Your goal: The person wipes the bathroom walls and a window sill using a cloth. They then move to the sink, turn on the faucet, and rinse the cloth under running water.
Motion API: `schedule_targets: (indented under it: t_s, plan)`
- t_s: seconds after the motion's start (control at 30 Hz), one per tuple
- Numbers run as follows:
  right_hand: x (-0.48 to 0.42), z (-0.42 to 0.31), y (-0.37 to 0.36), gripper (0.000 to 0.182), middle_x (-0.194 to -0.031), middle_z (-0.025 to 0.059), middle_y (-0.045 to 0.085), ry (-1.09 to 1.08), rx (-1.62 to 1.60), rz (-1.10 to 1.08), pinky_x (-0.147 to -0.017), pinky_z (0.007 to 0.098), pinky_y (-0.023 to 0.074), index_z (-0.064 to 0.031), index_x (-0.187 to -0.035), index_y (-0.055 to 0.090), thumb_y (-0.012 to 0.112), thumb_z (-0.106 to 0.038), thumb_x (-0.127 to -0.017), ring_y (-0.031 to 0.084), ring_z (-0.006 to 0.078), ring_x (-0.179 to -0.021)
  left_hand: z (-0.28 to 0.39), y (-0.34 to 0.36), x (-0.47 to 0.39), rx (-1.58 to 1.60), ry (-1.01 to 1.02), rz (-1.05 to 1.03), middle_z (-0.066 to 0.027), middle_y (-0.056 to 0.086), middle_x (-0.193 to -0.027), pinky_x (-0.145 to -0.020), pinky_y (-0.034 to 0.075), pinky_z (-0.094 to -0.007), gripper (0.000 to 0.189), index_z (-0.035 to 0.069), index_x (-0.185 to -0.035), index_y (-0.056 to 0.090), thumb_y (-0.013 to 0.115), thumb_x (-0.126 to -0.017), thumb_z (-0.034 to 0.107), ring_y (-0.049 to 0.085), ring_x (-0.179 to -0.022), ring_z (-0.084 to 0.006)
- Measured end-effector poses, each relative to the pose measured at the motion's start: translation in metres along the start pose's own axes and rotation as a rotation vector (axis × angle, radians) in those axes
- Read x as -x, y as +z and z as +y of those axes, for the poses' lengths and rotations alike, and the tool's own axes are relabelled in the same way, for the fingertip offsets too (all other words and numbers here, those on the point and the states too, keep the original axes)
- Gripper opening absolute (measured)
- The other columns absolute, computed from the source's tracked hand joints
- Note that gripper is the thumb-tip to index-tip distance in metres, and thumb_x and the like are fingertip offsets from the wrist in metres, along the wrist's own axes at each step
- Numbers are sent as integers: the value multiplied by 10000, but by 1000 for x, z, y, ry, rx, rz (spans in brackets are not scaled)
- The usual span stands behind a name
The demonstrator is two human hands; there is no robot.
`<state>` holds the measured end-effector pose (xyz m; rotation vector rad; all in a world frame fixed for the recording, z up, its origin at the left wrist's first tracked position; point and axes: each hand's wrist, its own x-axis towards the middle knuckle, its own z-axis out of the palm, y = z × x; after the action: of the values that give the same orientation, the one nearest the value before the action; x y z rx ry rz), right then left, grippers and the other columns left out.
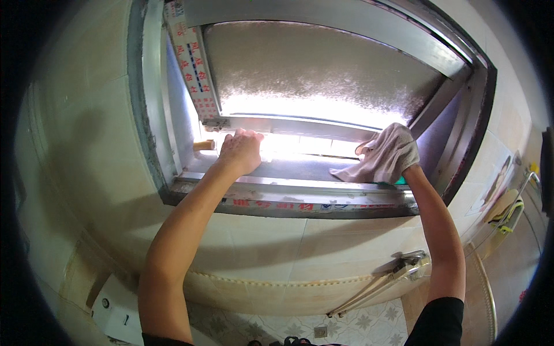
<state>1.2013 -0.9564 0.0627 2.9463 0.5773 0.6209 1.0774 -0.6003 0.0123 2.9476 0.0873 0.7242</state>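
Note:
A top-hung window sash with frosted glass is tilted outward in its metal frame. Bright light comes through the gap below it. My left hand is at the sash's lower rail, left of the middle; its fingers are curled and partly hidden, so I cannot tell whether they grip the rail. A greyish-pink cloth covers most of my right hand, which holds it at the lower right corner of the opening. One end of the cloth hangs toward the sill.
A wooden handle-like piece lies at the sill's left. Below the window are a tiled wall, a long-handled mop-like tool leaning on it, and a floor drain. A rack with cloths hangs at right; a white fixture stands lower left.

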Motion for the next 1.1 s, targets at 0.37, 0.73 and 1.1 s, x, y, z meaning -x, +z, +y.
schedule_targets:
  t_s: [0.37, 0.73, 1.1]
  plan:
    - [-52, -161, 36, 262, -1096, 87, 615, -597, 26, 160, -927, 342, 471, -52, -1096, 633, 568, -251, -939, 587, 202, -1002, -3, 14, 19, 49, -16, 20, -215, 370, -1478, -1117, 321, -484, 482, 33, -1385, 443, 452, -932, 199, 339, -1390, -342]
    - [-53, -209, 8, 414, -1277, 98, 557, -808, -819, -119, -1074, 326, 385, -74, -1276, 576, 678, -190, -893, 520, 200, -1163, 6, -12, 30, 137, 0, -17, -270, 521, -1322, -1097, 366, -407, 322, -76, -1121, 618, 538, -825, 23, 458, -1285, -378]
    - [-68, -63, 14, 372, -1312, 80, 519, -181, -220, 762, -1083, 316, 353, -99, -1315, 516, 490, -287, -995, 465, 195, -1229, 5, 8, 20, 238, -18, 159, -272, 476, -1376, -1123, 336, -421, 431, -33, -1330, 493, 472, -948, 166, 415, -1335, -376]
